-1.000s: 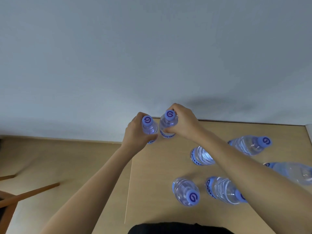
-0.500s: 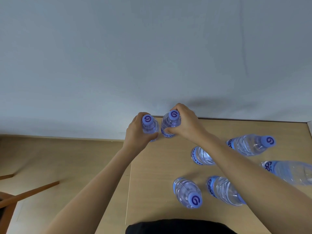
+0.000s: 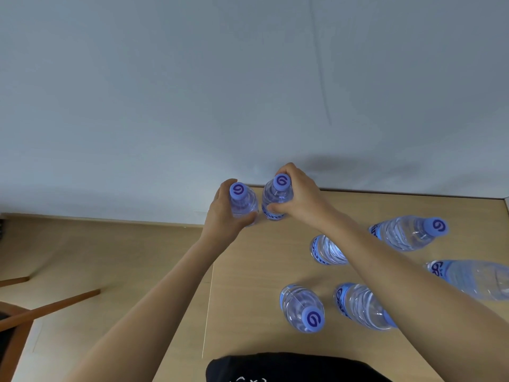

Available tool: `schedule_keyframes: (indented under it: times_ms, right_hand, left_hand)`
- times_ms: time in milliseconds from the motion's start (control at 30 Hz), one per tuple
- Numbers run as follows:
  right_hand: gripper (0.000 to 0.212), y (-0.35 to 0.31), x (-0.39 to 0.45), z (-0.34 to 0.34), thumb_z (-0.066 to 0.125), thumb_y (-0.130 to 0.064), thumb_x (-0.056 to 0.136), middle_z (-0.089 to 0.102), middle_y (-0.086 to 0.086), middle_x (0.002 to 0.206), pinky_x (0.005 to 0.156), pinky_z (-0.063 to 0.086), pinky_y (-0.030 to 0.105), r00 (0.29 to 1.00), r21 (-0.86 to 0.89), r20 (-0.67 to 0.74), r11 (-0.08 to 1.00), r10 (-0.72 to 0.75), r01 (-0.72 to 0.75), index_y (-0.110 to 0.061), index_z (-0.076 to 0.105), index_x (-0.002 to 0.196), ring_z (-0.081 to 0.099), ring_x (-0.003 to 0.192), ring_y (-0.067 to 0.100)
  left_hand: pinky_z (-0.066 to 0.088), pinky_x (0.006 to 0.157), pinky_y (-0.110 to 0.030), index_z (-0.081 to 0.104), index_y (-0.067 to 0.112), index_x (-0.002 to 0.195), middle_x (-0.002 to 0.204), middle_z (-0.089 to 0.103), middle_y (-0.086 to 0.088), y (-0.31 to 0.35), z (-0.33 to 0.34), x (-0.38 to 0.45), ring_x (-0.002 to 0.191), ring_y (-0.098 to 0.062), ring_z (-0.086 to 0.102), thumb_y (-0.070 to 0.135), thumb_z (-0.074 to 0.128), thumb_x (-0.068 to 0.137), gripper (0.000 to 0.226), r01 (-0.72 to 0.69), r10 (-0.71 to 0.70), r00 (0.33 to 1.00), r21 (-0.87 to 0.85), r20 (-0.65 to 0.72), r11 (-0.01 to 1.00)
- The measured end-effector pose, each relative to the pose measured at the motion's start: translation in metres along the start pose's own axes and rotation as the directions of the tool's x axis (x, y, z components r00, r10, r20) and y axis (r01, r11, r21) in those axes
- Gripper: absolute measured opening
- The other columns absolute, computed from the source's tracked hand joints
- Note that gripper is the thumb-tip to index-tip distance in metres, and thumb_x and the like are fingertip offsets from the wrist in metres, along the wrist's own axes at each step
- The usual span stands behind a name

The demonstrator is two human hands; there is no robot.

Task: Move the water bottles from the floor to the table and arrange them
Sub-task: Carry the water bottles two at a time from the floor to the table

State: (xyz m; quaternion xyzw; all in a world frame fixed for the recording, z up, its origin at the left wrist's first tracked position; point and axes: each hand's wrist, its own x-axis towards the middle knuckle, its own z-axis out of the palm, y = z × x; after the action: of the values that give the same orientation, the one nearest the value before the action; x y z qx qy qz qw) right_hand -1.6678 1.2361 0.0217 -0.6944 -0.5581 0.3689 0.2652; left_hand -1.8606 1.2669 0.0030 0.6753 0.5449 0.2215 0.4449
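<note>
Two upright water bottles stand side by side at the far left corner of the surface [image 3: 248, 271], nearly touching. The left bottle [image 3: 242, 202] is in the left hand [image 3: 223, 216], fingers curled round it; the right bottle [image 3: 276, 198] is gripped by the right hand [image 3: 300, 197]. Both long axes are vertical, caps toward the camera. Five other bottles [image 3: 301, 307] stand nearer the right edge, approx. in a loose group; the right forearm hides part of two, and one is cut off by the frame edge.

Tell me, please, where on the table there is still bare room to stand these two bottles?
Bare wood runs along the table's left edge, from the held bottles down to the black garment, and along the wall between the right hand and the far capped bottle. The right half is crowded with five bottles. The left hand grips its bottle at the far left corner.
</note>
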Motion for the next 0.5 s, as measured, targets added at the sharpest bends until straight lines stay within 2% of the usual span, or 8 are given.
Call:
schedule_keyframes:
  times_ms: [100, 167, 267, 333, 500]
  right_hand:
    - [0.052, 0.001, -0.001, 0.000, 0.083, -0.017, 0.067, 0.055, -0.002, 0.101, 0.064, 0.042, 0.021, 1.000, 0.000, 0.002, 1.000, 0.001, -0.001, -0.022, 0.046, 0.103, 0.054, 0.086, 0.012]
    - [0.059, 0.001, -0.001, 0.000, 0.084, -0.018, 0.067, 0.055, -0.001, 0.108, 0.068, 0.042, 0.020, 1.000, -0.006, 0.010, 1.000, 0.005, -0.005, -0.021, 0.046, 0.113, 0.056, 0.094, 0.017]
    - [0.086, 0.001, -0.004, -0.001, 0.085, -0.022, 0.069, 0.051, 0.001, 0.125, 0.081, 0.037, 0.021, 0.999, -0.021, 0.028, 0.999, 0.040, -0.040, -0.021, 0.035, 0.139, 0.051, 0.106, 0.014]
    - [0.097, 0.001, -0.008, -0.004, 0.085, -0.024, 0.069, 0.047, 0.003, 0.133, 0.089, 0.034, 0.021, 0.998, -0.019, 0.026, 0.998, 0.052, -0.051, -0.022, 0.026, 0.146, 0.049, 0.116, 0.016]
    - [0.096, -0.002, -0.024, -0.012, 0.081, -0.023, 0.075, 0.042, 0.009, 0.141, 0.093, 0.031, 0.022, 0.998, -0.035, -0.002, 0.997, 0.067, -0.067, -0.020, 0.021, 0.150, 0.044, 0.129, 0.021]
  left_hand:
    - [0.047, 0.090, -0.027, 0.035, 0.018, 0.135, 0.127, 0.053, 0.000, -0.004, 0.001, -0.002, 0.113, -0.017, 0.055, 0.020, 0.084, 0.068, 0.083, 0.040, -0.040, 0.999, 0.015, -0.013, 0.999]
    - [0.045, 0.098, -0.032, 0.029, 0.017, 0.142, 0.136, 0.048, -0.002, -0.004, 0.000, -0.004, 0.122, -0.018, 0.050, 0.024, 0.085, 0.069, 0.093, 0.058, -0.058, 0.998, 0.026, -0.020, 0.998]
    - [0.034, 0.099, -0.023, 0.023, 0.015, 0.147, 0.144, 0.041, -0.002, -0.001, -0.002, -0.011, 0.132, -0.016, 0.041, 0.025, 0.084, 0.071, 0.097, 0.077, -0.075, 0.996, 0.038, -0.037, 0.996]
    - [0.031, 0.100, -0.023, 0.021, 0.015, 0.148, 0.148, 0.037, -0.002, 0.000, -0.004, -0.017, 0.136, -0.016, 0.036, 0.027, 0.083, 0.072, 0.099, 0.090, -0.086, 0.995, 0.057, -0.057, 0.994]
    - [0.032, 0.103, -0.025, 0.025, 0.015, 0.147, 0.150, 0.035, 0.000, 0.003, -0.007, -0.035, 0.136, -0.015, 0.036, 0.027, 0.081, 0.075, 0.092, 0.113, -0.104, 0.989, 0.091, -0.106, 0.989]
